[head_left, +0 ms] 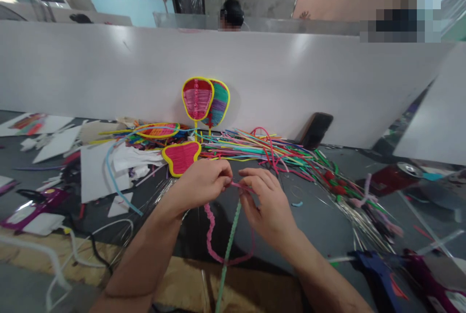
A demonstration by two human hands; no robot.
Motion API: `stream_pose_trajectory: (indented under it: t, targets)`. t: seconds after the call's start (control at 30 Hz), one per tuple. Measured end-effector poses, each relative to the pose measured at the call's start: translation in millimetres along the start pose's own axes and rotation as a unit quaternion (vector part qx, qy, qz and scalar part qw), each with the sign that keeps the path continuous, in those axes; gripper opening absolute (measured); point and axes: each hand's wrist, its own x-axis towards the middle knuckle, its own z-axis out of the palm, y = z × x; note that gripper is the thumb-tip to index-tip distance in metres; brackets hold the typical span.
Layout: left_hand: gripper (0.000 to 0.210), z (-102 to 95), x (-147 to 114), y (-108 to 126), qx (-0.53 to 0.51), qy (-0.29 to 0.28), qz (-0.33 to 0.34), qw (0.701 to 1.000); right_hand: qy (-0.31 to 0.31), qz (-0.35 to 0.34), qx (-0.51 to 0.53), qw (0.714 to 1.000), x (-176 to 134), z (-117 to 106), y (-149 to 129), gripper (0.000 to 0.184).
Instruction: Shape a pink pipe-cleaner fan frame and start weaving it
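Both hands meet above the dark table, pinching a pink pipe cleaner. My left hand is closed, thumb and index finger gripping the strand. Opposite it, my right hand has bent fingers closed on the same strand, which stretches across the short gap. The rest of the pipe cleaner hangs below in a wavy, crimped loop. A pale green twisted pipe cleaner runs down from near my right fingers and crosses the loop; its upper end is partly hidden there. Just beyond my left hand lies a pink, yellow-edged shape.
Two yellow-rimmed fan shapes lean on the white partition. A pile of coloured pipe cleaners lies before it, beside a phone. Right: a red can and a blue glue gun. Left: white card and cables.
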Motion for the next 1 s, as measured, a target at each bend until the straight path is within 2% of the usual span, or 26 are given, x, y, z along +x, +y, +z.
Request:
stream_pose_trajectory:
  t: [0.13,0.2,0.27,0.47,0.6,0.7,0.77,0.87,1.0]
  targets:
    - [0.017,4.5,2,2,0.031,-0.003,0.003,0.999,-0.083,-0.065,-0.104,0.989,-1,-13,1,0.022]
    - [0.016,6.1,3,2,0.038,-0.006,0.002,0.999,-0.131,-0.09,-0.121,0.98,0,-23,3,0.02]
    - [0.015,7.0,4,3,0.039,-0.008,0.005,0.999,-0.153,-0.101,-0.121,0.976,2,-33,5,0.016]
    - [0.016,9.1,1,10,0.059,-0.014,0.02,0.998,-0.12,-0.068,-0.074,0.988,10,-43,11,0.019]
    - [0.014,14.4,-5,18,0.093,-0.015,0.049,0.994,-0.082,-0.008,0.014,0.997,13,-43,24,0.021]
    - [0.012,18.5,-9,24,0.097,-0.008,0.094,0.991,-0.078,0.045,0.102,0.991,14,-41,37,0.024]
    - [0.012,20.1,-10,27,0.093,0.004,0.113,0.989,-0.094,0.087,0.154,0.98,14,-38,44,0.028]
    - [0.013,19.8,-12,30,0.081,0.033,0.132,0.987,-0.171,0.141,0.216,0.951,13,-31,51,0.036]
    - [0.017,16.8,-14,33,0.058,0.079,0.149,0.984,-0.301,0.152,0.338,0.879,11,-18,56,0.044]
